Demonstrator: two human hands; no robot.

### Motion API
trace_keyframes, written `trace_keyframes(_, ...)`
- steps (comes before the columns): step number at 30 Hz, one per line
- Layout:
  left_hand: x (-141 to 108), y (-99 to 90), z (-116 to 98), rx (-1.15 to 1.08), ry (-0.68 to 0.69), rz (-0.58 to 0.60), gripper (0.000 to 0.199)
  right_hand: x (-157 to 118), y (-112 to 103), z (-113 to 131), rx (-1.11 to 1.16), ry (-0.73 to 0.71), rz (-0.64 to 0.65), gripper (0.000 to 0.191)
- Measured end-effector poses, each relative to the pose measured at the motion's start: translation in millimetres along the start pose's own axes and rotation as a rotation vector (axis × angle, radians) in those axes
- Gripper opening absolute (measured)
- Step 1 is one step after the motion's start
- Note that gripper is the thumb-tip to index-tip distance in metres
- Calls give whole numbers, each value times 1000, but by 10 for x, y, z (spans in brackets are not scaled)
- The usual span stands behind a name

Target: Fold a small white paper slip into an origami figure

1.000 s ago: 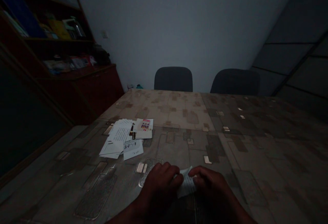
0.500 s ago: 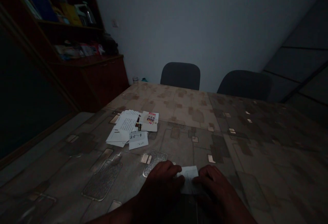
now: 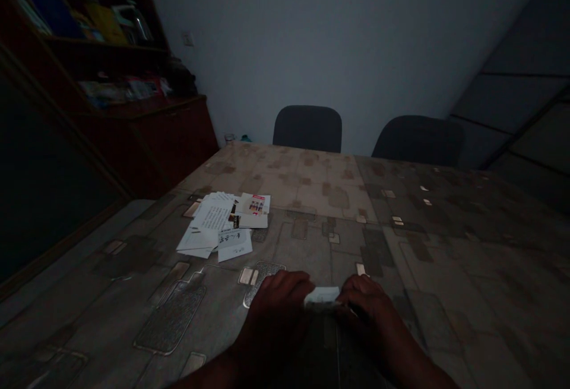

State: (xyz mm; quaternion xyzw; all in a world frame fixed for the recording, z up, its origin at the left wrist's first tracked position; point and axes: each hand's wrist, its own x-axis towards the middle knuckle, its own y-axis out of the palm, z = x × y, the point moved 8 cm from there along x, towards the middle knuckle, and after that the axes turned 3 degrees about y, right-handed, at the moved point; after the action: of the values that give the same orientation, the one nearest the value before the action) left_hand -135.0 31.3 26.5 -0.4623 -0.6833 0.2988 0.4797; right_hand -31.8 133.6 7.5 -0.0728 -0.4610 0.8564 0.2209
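Note:
A small white paper (image 3: 323,295) is held between my two hands near the front of the patterned table (image 3: 312,246). My left hand (image 3: 282,300) has its fingers closed on the paper's left end. On the right end, my right hand (image 3: 366,303) grips it with bent fingers. Only a narrow strip of the paper shows, and its lower part is dark and hard to make out. Both thumbs are mostly hidden.
A loose pile of printed papers (image 3: 218,220) lies to the left on the table. Two dark chairs (image 3: 307,127) stand at the far edge by the wall. A shelf cabinet (image 3: 164,133) is at the back left, with a glass (image 3: 229,138) near the table corner.
The visible part of the paper has become a narrower strip. Both hands have come up slightly around it. The whole view has shifted a little.

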Motion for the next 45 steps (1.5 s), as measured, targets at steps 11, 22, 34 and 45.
trace_keyframes(11,-254,194,-363,180,340,-58,33,-144,-5,-61,-156,147,-56,13)
trace_keyframes(22,-230,348,-219,173,363,119,57,-56,-65,-100,-147,178,-75,16)
trace_keyframes(34,-20,438,-150,82,339,153,65,59,-151,-207,-116,71,-126,16)
trace_keyframes(45,-42,422,-115,65,279,177,70,100,-164,-257,-167,177,-184,14)
